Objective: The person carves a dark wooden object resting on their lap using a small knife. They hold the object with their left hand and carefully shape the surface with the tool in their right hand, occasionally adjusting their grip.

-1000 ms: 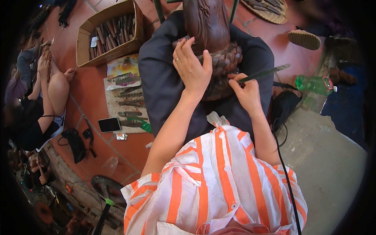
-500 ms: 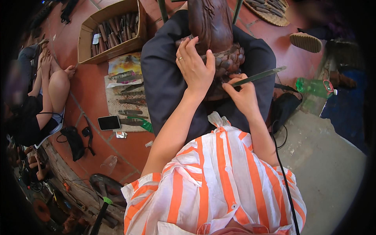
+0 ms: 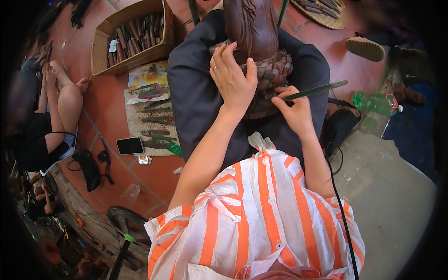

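A dark brown wood carving [image 3: 252,30] stands between my knees, its lower part covered in rounded, petal-like lumps. My left hand [image 3: 233,86] rests against its left side above the lumps, fingers stretched out and thumb apart. My right hand [image 3: 296,112] pinches a thin, flat, dark green tool [image 3: 322,88] at the carving's lower right. The tool's long end points out to the right over my thigh. Its working tip is hidden by my fingers and the carving.
At the upper left, a cardboard box [image 3: 100,51] holds several wood-handled tools. Flat tools lie on a mat [image 3: 135,121] beside my leg, near a phone [image 3: 130,145]. A green plastic bottle [image 3: 373,102] lies to the right. Another person's legs [image 3: 70,98] are at the left.
My right hand has shifted slightly to the right with the flat tool, whose outer end reaches further right. My left hand stays almost in place on the carving.
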The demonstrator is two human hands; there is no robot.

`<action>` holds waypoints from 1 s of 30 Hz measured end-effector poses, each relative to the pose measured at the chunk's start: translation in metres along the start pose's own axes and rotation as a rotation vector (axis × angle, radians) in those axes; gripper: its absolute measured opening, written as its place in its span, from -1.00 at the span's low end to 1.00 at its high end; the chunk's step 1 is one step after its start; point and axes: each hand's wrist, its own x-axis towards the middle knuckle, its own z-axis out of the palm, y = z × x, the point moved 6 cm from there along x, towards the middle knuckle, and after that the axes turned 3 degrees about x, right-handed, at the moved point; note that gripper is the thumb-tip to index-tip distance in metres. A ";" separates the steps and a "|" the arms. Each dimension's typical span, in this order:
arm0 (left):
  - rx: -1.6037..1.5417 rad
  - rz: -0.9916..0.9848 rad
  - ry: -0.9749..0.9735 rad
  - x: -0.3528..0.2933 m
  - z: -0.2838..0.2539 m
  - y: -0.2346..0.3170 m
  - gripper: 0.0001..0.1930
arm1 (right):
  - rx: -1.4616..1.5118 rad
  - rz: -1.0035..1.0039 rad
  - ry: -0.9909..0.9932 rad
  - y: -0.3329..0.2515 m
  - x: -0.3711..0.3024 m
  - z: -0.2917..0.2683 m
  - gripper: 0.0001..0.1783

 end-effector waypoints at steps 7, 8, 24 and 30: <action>-0.005 0.014 -0.008 0.001 0.004 -0.003 -0.51 | -0.235 -0.127 0.039 -0.015 -0.004 0.010 -0.82; -0.004 0.011 -0.011 0.000 0.004 -0.003 -0.51 | -0.143 -0.091 0.019 -0.010 -0.002 0.007 -0.82; -0.005 0.002 0.005 0.002 0.002 0.000 -0.53 | 0.031 0.052 -0.086 -0.001 0.011 -0.002 -0.81; -0.002 0.001 -0.009 0.000 0.002 -0.001 -0.52 | 0.029 0.092 -0.147 0.003 0.016 -0.004 -0.83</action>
